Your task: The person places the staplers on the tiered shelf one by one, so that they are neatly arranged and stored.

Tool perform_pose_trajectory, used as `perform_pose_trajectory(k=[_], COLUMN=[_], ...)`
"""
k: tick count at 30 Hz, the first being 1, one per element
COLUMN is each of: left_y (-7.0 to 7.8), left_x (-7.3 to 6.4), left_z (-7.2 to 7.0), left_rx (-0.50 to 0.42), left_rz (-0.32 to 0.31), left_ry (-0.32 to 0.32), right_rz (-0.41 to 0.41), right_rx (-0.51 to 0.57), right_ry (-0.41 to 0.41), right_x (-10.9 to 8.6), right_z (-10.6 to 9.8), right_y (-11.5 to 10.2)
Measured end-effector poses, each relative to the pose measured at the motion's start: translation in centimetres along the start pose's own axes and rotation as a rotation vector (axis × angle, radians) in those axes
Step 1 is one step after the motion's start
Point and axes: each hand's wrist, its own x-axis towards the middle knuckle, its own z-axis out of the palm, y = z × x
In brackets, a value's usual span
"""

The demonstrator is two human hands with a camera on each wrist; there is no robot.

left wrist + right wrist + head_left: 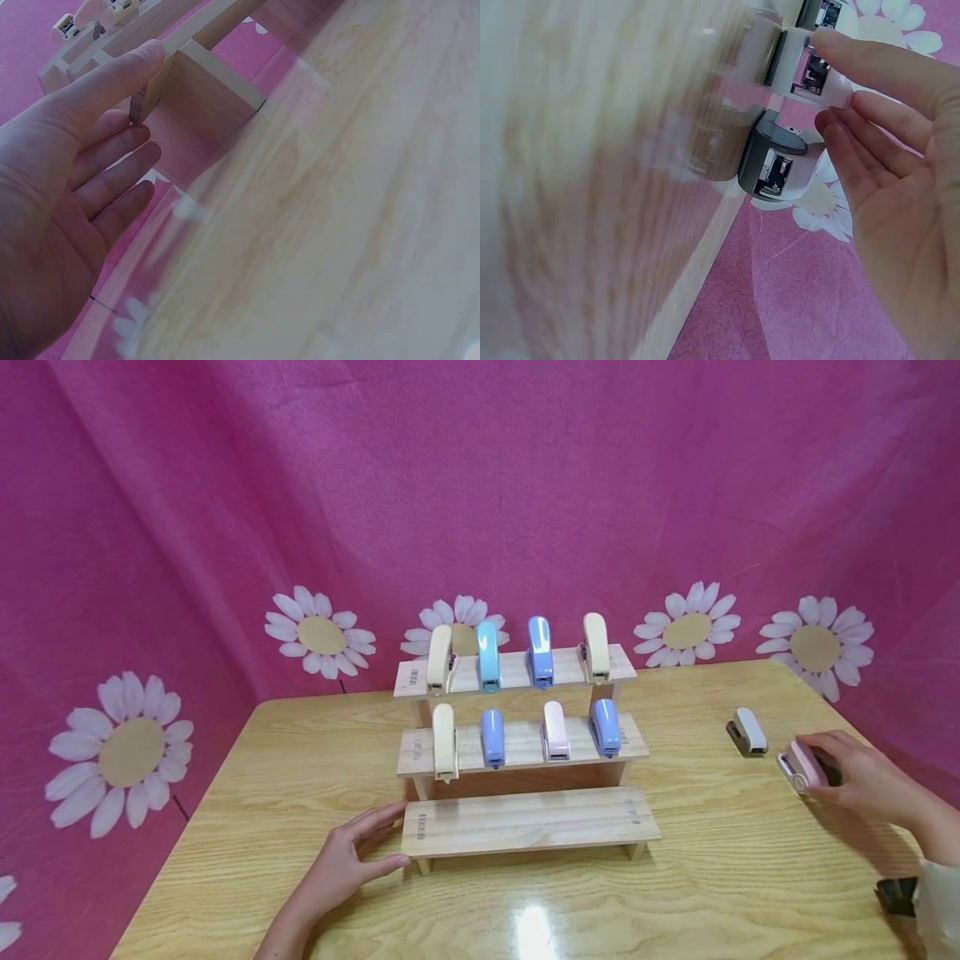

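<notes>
My right hand (862, 777) pinches a pink stapler (802, 766) on the table at the right. In the right wrist view, the thumb and fingertips are on this stapler (810, 71). Beside it lies another stapler (776, 169), mostly hidden by the hand in the head view. A whitish stapler with a dark base (747, 732) stands just left of the pinched one. My left hand (345, 856) touches the left end of the bottom step of a three-tier wooden stand (525, 822). In the left wrist view, its thumb meets the board's edge and its other fingers (116, 180) extend loosely.
Several cream, blue and pink staplers stand in rows on the stand's top step (513, 670) and middle step (517, 739). The wooden table (315, 752) reaches back to a magenta curtain (480, 485) with daisies. A black object (896, 895) is near the right sleeve.
</notes>
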Motion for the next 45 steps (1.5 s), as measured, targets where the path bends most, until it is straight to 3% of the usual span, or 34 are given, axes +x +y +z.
perform_pose_trajectory(k=[9, 16, 23, 37, 45], left_y=[0.2, 0.3, 0.3, 0.2, 0.1], left_x=[0.1, 0.1, 0.1, 0.0, 0.1], left_z=[0.0, 0.0, -0.1, 0.0, 0.0], left_rx=[0.002, -0.004, -0.025, -0.036, -0.045], left_rz=[-0.025, -0.038, -0.035, -0.046, -0.052], left_ry=[0.002, -0.003, -0.006, -0.001, -0.011], right_rz=[0.114, 0.091, 0.161, -0.009, -0.064], right_rx=[0.016, 0.036, 0.148, 0.217, 0.253], right_ry=[-0.058, 0.001, 0.031, 0.169, 0.224], right_x=[0.1, -0.1, 0.0, 2.5, 4.5], right_z=[-0.5, -0.7, -1.2, -1.4, -3.0], right_y=[-0.4, -0.9, -2.7, -7.4, -11.2])
